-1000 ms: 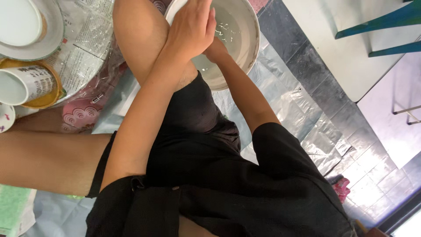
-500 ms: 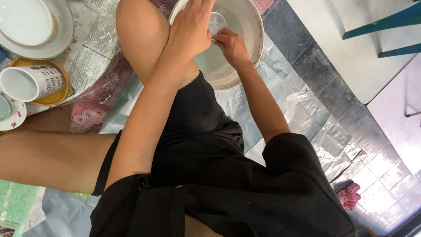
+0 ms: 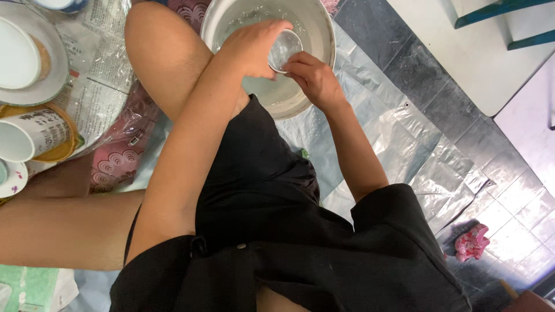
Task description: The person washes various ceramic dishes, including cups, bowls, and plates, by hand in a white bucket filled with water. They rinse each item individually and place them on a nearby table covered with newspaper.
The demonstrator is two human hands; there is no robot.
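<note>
Holding a small clear glass between both hands, we keep it over the water inside the round metal basin at the top centre of the frame. Our left hand comes in from the left with its fingers curled closed around the glass's side, so its grip is shut on the glass. Our right hand meets it from below and to the right, fingertips pinched against the glass's lower rim; that grip is closed on the glass too.

Both hands sit within the basin's rim. Its right wall stands just beside the right hand, and its left wall is near the left hand's knuckles. Our bent knee presses close to the basin's left edge, so there is little room on that side. To the right of the basin, a crinkled plastic sheet lies open over the dark tiled floor. A pink cloth item lies well apart at the lower right.

Our left forearm runs up from the lower left, crossing over the black shorts, with the wrist bent toward the basin. Our right forearm rises from the lower centre and angles up and left to the glass.

At the upper left, on newspaper, a white plate rests. A patterned cup lies on its side below the plate, well apart from the hands.
</note>
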